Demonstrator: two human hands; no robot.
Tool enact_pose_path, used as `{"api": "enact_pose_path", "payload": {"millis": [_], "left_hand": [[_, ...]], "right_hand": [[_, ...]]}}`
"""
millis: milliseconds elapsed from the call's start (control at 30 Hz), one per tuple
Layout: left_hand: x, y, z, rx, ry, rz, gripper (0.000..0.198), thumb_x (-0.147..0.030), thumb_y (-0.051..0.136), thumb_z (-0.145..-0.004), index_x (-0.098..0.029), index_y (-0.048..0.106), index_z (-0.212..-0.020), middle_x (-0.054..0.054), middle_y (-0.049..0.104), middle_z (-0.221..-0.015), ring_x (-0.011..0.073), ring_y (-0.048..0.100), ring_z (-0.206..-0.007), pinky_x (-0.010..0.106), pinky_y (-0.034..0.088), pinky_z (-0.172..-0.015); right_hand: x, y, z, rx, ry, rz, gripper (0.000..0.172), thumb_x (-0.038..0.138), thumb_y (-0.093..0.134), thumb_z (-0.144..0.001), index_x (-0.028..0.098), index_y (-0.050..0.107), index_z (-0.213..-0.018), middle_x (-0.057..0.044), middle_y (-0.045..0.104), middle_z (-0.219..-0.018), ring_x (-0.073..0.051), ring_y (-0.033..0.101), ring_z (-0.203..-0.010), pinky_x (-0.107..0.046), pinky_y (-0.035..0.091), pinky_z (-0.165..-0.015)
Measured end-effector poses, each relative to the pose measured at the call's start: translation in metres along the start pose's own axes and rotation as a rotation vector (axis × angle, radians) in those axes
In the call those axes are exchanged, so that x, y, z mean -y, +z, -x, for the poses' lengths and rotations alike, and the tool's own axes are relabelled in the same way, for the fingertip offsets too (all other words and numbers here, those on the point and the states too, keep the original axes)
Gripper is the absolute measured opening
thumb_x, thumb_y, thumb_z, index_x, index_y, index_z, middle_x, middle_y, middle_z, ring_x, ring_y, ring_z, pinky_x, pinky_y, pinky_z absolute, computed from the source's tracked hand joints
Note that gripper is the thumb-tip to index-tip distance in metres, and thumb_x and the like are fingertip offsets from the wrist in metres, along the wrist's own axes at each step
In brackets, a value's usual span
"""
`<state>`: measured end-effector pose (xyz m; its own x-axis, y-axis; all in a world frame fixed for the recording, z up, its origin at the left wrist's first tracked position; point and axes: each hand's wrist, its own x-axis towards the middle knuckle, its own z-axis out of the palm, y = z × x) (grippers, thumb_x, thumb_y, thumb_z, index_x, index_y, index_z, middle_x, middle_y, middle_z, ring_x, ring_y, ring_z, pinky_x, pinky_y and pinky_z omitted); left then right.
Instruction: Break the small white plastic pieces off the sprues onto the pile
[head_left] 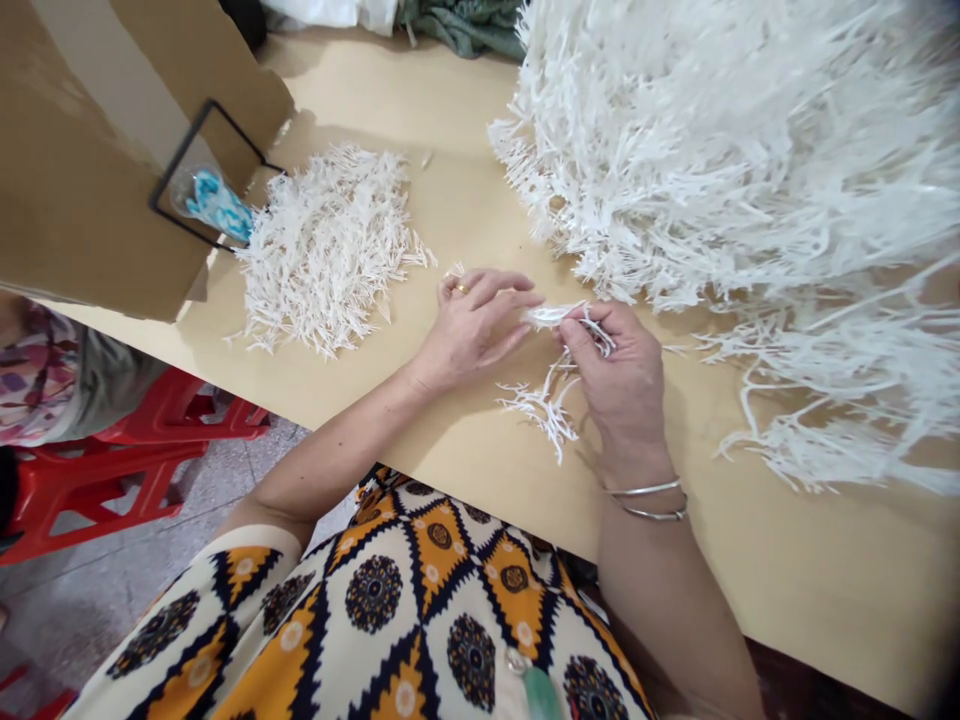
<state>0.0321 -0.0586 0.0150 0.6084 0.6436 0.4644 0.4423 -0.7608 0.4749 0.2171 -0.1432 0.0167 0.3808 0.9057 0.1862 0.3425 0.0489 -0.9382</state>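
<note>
My left hand (472, 325) and my right hand (619, 365) meet over the table (465, 210), both pinching one white plastic branched strip (551, 316) between them. The left hand's fingers close on its left end; a ring sits on one finger. The right hand grips the strip's right end, with its spiky tail (544, 405) hanging down onto the table. Two bangles circle the right wrist. A small heap of short white plastic pieces (326, 245) lies to the left. A huge pile of uncut white branched strips (750, 170) fills the right.
A cardboard box (82, 190) with a black wire frame (202, 175) and a blue-patterned wrapped item (214, 203) stands at the left. Red plastic stools (127, 460) sit on the floor. Another person's patterned sleeve (34, 370) shows at the far left. Cloth (465, 25) lies at the back.
</note>
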Motion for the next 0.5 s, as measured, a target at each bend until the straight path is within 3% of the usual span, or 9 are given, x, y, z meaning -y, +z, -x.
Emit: {"api": "enact_pose_path", "payload": {"millis": [133,233,333,400,433,500], "left_hand": [[0.002,0.004,-0.001,0.047,-0.053,0.112,0.035,-0.052,0.047,-0.108,-0.023,0.067,-0.108,0.002,0.078,-0.106,0.0148,0.069,-0.100,0.037,0.034,-0.101],[0.005,0.005,-0.001,0.020,-0.055,0.208,0.038,-0.054,0.045,-0.108,-0.021,0.064,-0.104,0.001,0.075,-0.096,0.0134,0.067,-0.091,0.034,0.040,-0.096],[0.005,0.004,-0.002,-0.013,-0.021,0.302,0.034,-0.050,0.050,-0.108,-0.020,0.063,-0.101,0.001,0.072,-0.091,0.0117,0.066,-0.085,0.030,0.046,-0.087],[0.005,0.004,-0.002,-0.015,0.006,0.317,0.032,-0.049,0.054,-0.106,-0.019,0.063,-0.098,0.001,0.072,-0.087,0.0110,0.066,-0.081,0.028,0.047,-0.084],[0.005,0.004,-0.002,-0.014,0.014,0.315,0.032,-0.048,0.055,-0.106,-0.019,0.063,-0.096,0.001,0.072,-0.087,0.0109,0.066,-0.081,0.028,0.047,-0.083],[0.004,0.005,-0.002,-0.007,0.020,0.327,0.031,-0.048,0.058,-0.105,-0.019,0.065,-0.095,0.001,0.074,-0.087,0.0106,0.067,-0.081,0.028,0.049,-0.084]], "right_hand": [[-0.004,0.003,0.000,-0.010,-0.027,0.031,0.007,0.032,0.072,-0.089,0.026,0.069,-0.089,-0.002,0.068,-0.090,-0.017,0.062,-0.079,-0.033,0.055,-0.073],[-0.007,0.006,0.001,-0.020,-0.002,-0.028,0.015,0.035,0.073,-0.089,0.028,0.065,-0.099,-0.002,0.070,-0.091,-0.019,0.066,-0.080,-0.038,0.058,-0.076],[-0.001,0.005,0.003,-0.030,-0.165,0.029,0.035,0.034,0.070,-0.090,0.030,0.062,-0.123,-0.009,0.070,-0.121,-0.026,0.069,-0.110,-0.048,0.058,-0.094],[0.005,0.003,0.003,-0.007,-0.306,0.162,0.040,0.030,0.067,-0.092,0.030,0.064,-0.132,-0.011,0.063,-0.141,-0.029,0.060,-0.131,-0.055,0.050,-0.110],[0.008,0.002,0.004,0.004,-0.362,0.223,0.037,0.029,0.067,-0.092,0.030,0.067,-0.129,-0.010,0.063,-0.143,-0.030,0.058,-0.135,-0.056,0.045,-0.115],[0.010,0.002,0.004,0.015,-0.408,0.291,0.023,0.028,0.067,-0.094,0.028,0.073,-0.116,-0.008,0.073,-0.126,-0.028,0.062,-0.125,-0.056,0.043,-0.116]]}}
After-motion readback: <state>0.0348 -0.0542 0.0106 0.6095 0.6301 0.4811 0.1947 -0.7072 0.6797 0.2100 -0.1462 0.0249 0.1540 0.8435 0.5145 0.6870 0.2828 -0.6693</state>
